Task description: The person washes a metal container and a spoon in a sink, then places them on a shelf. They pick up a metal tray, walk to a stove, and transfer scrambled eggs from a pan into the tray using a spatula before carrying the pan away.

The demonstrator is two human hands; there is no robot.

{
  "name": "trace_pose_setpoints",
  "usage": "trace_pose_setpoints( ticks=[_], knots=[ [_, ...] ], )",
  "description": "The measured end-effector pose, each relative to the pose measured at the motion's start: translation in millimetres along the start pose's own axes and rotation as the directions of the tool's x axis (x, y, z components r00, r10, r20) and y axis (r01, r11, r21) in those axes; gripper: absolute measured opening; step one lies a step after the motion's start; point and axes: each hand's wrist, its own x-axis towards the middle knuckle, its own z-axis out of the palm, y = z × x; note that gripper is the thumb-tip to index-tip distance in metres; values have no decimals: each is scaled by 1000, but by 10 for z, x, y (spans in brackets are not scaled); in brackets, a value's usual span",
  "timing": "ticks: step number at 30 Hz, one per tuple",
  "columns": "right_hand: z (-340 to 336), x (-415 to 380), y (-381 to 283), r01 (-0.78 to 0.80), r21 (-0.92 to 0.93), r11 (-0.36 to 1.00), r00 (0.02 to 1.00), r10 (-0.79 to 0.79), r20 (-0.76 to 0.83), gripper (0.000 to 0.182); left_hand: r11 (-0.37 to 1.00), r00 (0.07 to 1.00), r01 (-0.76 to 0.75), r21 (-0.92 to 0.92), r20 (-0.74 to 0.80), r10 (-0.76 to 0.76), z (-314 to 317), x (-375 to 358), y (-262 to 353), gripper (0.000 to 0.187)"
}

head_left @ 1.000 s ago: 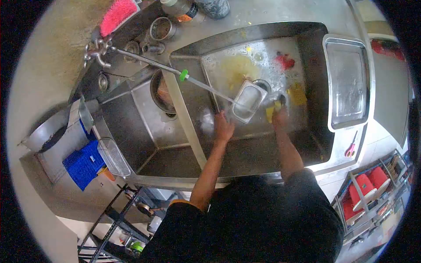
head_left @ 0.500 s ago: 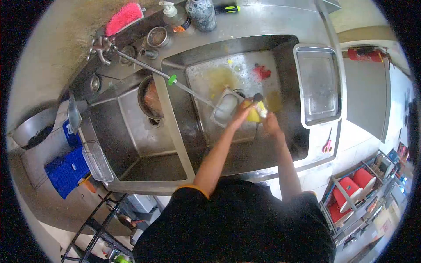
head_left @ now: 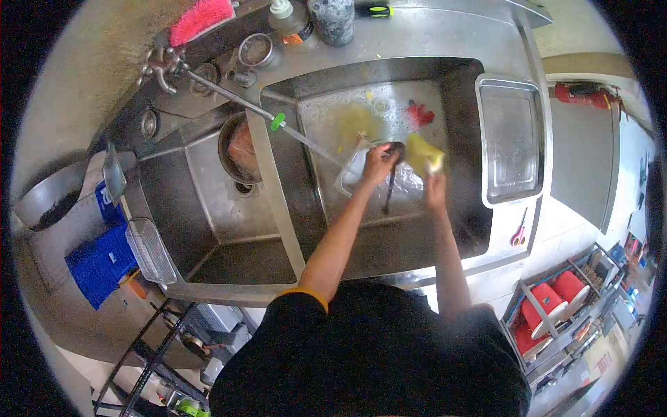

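Left hand (head_left: 379, 164) holds a dark utensil (head_left: 397, 149), right hand (head_left: 435, 190) a yellow sponge (head_left: 421, 152), with open room before the right sink wall (head_left: 464, 142)

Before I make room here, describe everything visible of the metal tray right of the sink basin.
The metal tray is a shallow rectangle with rounded corners and a flat rim, silvery like stainless steel. It lies open side up on the ledge right of the larger basin, long sides running front to back. Reflections streak its floor. Neither the left hand nor the right hand touches it.
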Motion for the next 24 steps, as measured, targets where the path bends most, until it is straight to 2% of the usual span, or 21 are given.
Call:
trace_pose_setpoints(
  ticks=[1, 2, 3, 4, 6, 7, 9, 10, 11, 12, 14, 15, 16, 17, 19, 20, 21, 22, 23, 24],
  knots=[
    [146, 70, -91, 42, 141, 989, 999, -42, -5, 33, 995, 995, 99, 6, 27, -99, -155, -137, 797, 29],
    [291, 140, -191, 84, 275, 958, 996, -84, -11, 33, 999, 998, 43, 12, -38, -42, -86, -133, 721, 29],
    [288, 212, -336, 71, 273, 959, 997, -79, 21, 34, 1000, 995, -10, 22, -102, 12, 4, -146, 644, 29],
    [283, 284, -486, 58, 269, 961, 996, -74, 52, 34, 1000, 995, -10, 24, -102, 12, 67, -145, 562, 29],
    [343, 353, -556, -266, 470, 841, 961, 268, 64, 32, 979, 985, -172, 110, 35, 169, 48, -105, 558, 37],
    [402, 360, -462, -263, 474, 840, 962, 263, 69, 32, 978, 985, -172, 116, 29, 170, 19, -115, 544, 37],
    [480, 317, -14, 29, 361, 932, 997, -1, -76, 31, 853, 906, -420, 309, 86, 415, -64, -278, 707, 43],
    [435, 371, 36, -279, 191, 941, 960, 273, 56, 31, 885, 915, -403, 236, 84, 394, -119, -365, 751, 42],
    [371, 399, -91, -278, 194, 941, 960, 273, 54, 31, 910, 924, -382, 161, 83, 373, -175, -452, 799, 41],
    [247, 417, -351, -320, 129, 939, 947, 317, 43, 31, 969, 969, -193, 154, 183, 164, -176, -555, 645, 36],
    [230, 404, -409, -363, 65, 929, 932, 362, 32, 33, 986, 958, 6, 169, 280, -54, -158, -627, 553, 32],
    [273, 373, -277, -100, -233, 967, 995, 102, -1, 36, 981, 982, -23, 191, 188, -13, -106, -656, 561, 28],
    [296, 364, -145, 168, -507, 845, 985, -167, 49, 39, 975, 995, -53, 214, 91, 34, -74, -666, 565, 26],
    [278, 352, -126, 171, -507, 845, 984, -169, 51, 39, 975, 996, -52, 214, 88, 34, -76, -654, 489, 26],
    [234, 288, -135, 53, -446, 894, 951, 90, 295, 49, 954, 972, -179, 240, 196, 133, -102, -579, 347, 25],
    [228, 257, -97, 57, -445, 894, 951, 87, 296, 49, 944, 959, -221, 245, 231, 165, -140, -533, 395, 25],
    [226, 222, -59, 239, -454, 858, 954, -119, 276, 50, 983, 968, -24, 179, 252, -22, -163, -477, 449, 26],
    [216, 172, -16, 406, -467, 785, 912, -318, 259, 51, 977, 936, 179, 117, 287, -206, -186, -441, 501, 27],
    [179, 151, -71, 554, -484, 678, 829, -503, 244, 53, 977, 936, 178, 115, 287, -204, -203, -402, 488, 27],
    [142, 137, -125, 555, -484, 677, 828, -504, 244, 53, 989, 932, 63, 134, 347, -106, -232, -369, 471, 27]
  ],
)
